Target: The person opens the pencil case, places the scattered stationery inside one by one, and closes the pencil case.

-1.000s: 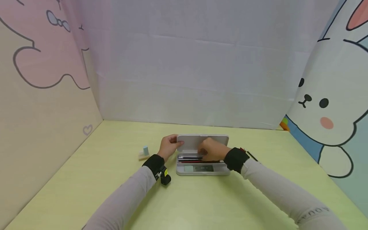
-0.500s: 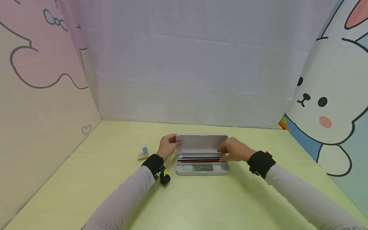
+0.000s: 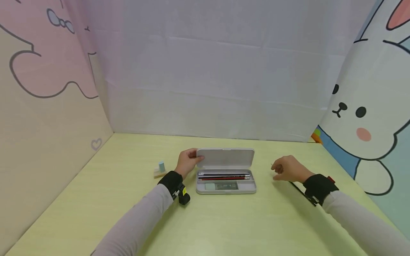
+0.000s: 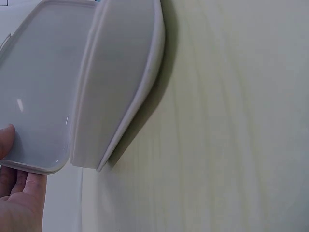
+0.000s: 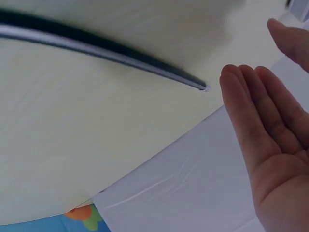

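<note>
In the head view, a pale grey pencil case [image 3: 225, 190] lies on the table with its lid [image 3: 225, 158] raised. My left hand [image 3: 186, 163] grips the lid's left edge, thumb inside and fingers behind, as the left wrist view also shows. Inside the case lie several pencils [image 3: 224, 176], one of them red, above a front compartment with a pale block [image 3: 209, 186] and a dark rectangular piece [image 3: 226, 186]. To the right of the case, my right hand [image 3: 293, 169] hovers above a dark pencil [image 5: 145, 63] on the table. Its fingers are extended, the thumb apart, with nothing held.
Left of the case stand small pale blocks, one light blue [image 3: 161, 166] and one cream-coloured [image 3: 159, 174]. A whitish sheet [image 3: 217, 71] forms the back wall of the yellow table [image 3: 208, 227]. Printed cartoon panels [image 3: 368, 117] line the sides.
My right hand has moved from over the pencils in the case out to the right, above the pencil on the table. My left hand keeps holding the raised lid in place.
</note>
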Tool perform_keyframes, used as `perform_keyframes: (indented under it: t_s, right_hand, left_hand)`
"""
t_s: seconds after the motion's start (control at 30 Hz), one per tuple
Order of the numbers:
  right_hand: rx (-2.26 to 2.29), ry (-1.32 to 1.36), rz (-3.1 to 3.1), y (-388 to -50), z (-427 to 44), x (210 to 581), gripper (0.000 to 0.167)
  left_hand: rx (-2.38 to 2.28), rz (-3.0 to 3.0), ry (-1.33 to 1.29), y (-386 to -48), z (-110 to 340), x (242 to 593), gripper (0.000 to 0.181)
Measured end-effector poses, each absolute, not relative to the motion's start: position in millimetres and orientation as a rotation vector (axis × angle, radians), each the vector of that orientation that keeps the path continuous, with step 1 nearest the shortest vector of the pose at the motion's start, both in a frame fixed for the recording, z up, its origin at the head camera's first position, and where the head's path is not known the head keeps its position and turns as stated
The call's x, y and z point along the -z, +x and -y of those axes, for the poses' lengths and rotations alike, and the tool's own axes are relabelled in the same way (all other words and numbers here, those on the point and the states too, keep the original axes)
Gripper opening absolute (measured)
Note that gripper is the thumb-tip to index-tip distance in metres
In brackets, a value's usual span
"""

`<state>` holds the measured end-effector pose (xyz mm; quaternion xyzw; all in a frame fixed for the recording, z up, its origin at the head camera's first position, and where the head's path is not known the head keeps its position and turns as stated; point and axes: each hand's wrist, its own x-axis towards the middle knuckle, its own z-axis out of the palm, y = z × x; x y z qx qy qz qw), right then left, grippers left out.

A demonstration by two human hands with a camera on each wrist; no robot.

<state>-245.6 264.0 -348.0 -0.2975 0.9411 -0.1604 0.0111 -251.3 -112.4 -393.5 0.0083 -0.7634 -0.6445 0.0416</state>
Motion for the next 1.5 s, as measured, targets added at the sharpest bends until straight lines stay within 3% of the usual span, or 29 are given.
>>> perform_keyframes:
  t_s: [0.57, 0.9, 1.5]
  right_hand:
    - [0.487, -0.691, -3.036, -231, -301, 357, 0.029]
    - [0.437, -0.584, -3.033, -233, -300, 358, 0.01]
    - [0.477, -0.718, -2.999, -229, -289, 356, 0.005]
  left_hand:
    - [1.976, 2.339, 0.001, -248, 111, 391, 0.026]
    - [1.979, 2.344, -0.008, -248, 112, 388, 0.026]
    - [1.987, 2.345, -0.001, -250, 114, 392, 0.028]
